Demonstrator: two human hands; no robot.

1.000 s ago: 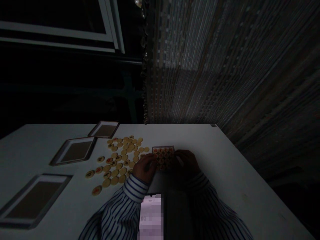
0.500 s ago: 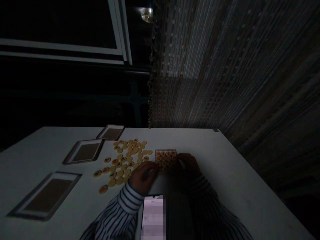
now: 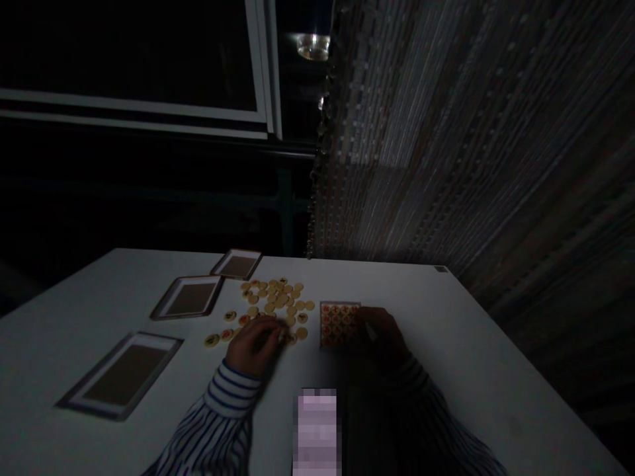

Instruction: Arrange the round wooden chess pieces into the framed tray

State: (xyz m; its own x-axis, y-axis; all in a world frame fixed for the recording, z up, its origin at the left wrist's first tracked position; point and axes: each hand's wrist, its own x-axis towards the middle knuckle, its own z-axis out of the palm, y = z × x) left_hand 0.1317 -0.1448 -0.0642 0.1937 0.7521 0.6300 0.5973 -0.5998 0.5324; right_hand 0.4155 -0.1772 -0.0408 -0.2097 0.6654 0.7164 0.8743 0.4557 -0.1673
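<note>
My left hand (image 3: 255, 344) is over the near side of a scatter of round wooden Chinese chess pieces (image 3: 280, 299). Its thumb and fingertips are pinched together on one pale piece (image 3: 282, 335). A shallow square box (image 3: 321, 325) lies to the right, with rows of red-marked pieces (image 3: 338, 318) packed in it. My right hand (image 3: 387, 337) is curled around the box's right edge; its lower fingers are lost in deep shadow. Some loose pieces show red or black characters, others look blank, and my left hand covers part of the pile.
Three shallow trays or lids with brown insides, a near one (image 3: 119, 377), a middle one (image 3: 187, 297) and a far one (image 3: 238, 264), lie on the white table (image 3: 397, 284). A lit phone (image 3: 317, 430) is at the near edge. A string curtain (image 3: 397, 132) hangs behind; the room is dim.
My left hand has moved left, from the box to the loose pieces, and pinches there. My right hand has stayed at the box. The view has shifted slightly left.
</note>
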